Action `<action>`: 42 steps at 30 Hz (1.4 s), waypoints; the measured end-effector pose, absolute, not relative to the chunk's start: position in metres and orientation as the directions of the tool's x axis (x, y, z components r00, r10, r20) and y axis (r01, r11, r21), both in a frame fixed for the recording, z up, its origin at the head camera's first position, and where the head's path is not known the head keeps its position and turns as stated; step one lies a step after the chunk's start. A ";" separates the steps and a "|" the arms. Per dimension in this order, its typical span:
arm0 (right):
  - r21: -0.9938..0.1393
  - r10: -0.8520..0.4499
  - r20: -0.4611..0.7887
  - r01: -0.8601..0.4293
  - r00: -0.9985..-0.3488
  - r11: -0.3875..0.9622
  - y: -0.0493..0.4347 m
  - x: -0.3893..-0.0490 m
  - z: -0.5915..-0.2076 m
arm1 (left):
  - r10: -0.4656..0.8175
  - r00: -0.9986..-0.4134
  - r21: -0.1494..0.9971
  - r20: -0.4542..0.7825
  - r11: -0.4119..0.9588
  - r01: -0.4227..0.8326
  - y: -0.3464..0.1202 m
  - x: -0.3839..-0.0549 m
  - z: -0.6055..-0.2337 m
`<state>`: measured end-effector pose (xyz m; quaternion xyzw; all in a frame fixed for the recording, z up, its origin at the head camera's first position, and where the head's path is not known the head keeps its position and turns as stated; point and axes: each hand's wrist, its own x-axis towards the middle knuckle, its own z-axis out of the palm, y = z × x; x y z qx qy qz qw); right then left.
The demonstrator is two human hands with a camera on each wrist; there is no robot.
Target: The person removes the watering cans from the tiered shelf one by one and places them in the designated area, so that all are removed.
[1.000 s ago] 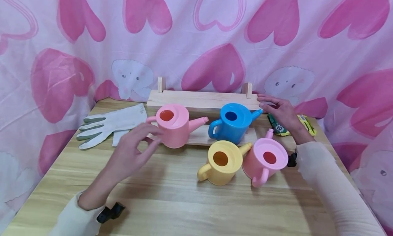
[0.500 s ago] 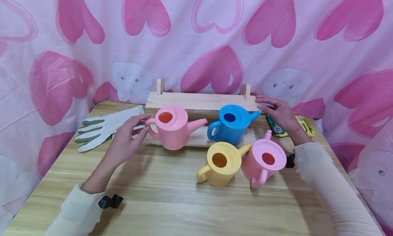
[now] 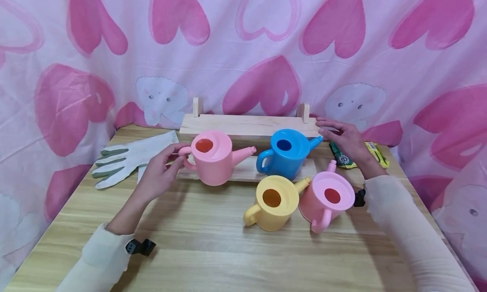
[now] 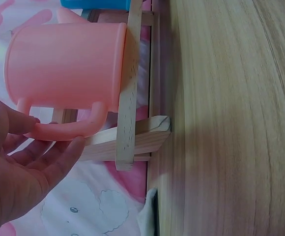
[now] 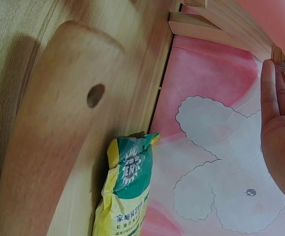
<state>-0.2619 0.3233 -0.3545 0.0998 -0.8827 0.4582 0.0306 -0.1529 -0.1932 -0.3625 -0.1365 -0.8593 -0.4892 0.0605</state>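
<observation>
A salmon-pink watering can (image 3: pixel 213 167) stands upright on the lower board of a two-tier wooden shelf (image 3: pixel 243 124). My left hand (image 3: pixel 157 173) holds its handle (image 4: pixel 66 132), thumb on one side and fingers on the other in the left wrist view. At the right end of the upper board, the straight fingers of my right hand (image 3: pixel 346 142) touch the wood. A blue watering can (image 3: pixel 291 154) shares the lower board, spout toward my right hand. In front of the shelf are a yellow watering can (image 3: pixel 277 205) and a second pink one (image 3: pixel 329 192), side by side on the table.
White work gloves (image 3: pixel 133 154) lie left of the shelf. Behind my right wrist are green and yellow packets (image 3: pixel 344 156), also seen as a printed bag (image 5: pixel 130 187) in the right wrist view, beside a wooden handle with a hole (image 5: pixel 49 132). A heart-patterned curtain hangs behind.
My left hand has drawn back from in front of the salmon-pink can to its handle and taken hold of it. The right hand stays at the shelf end; the cans have not moved.
</observation>
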 end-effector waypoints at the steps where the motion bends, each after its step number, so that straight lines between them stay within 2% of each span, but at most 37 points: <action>1: -0.804 -0.149 0.143 -0.203 -0.978 0.559 0.323 -0.262 -0.355 | 0.175 -0.955 0.821 0.241 0.487 0.297 -0.194 -0.153 -0.363; 12: -0.819 -0.158 0.163 -0.223 -0.974 0.529 0.322 -0.264 -0.357 | 0.176 -0.940 0.787 0.291 0.515 0.340 -0.197 -0.155 -0.365; 22: -0.810 -0.159 0.160 -0.222 -0.974 0.542 0.321 -0.259 -0.353 | 0.173 -0.958 0.805 0.230 0.519 0.287 -0.201 -0.150 -0.363; 32: -0.810 -0.150 0.144 -0.204 -0.978 0.550 0.324 -0.262 -0.355 | 0.171 -0.975 0.868 0.142 0.452 0.205 -0.208 -0.135 -0.353; 42: -0.803 -0.151 0.143 -0.204 -0.978 0.561 0.324 -0.261 -0.353 | 0.260 -0.960 0.917 0.105 0.347 0.195 -0.215 -0.116 -0.338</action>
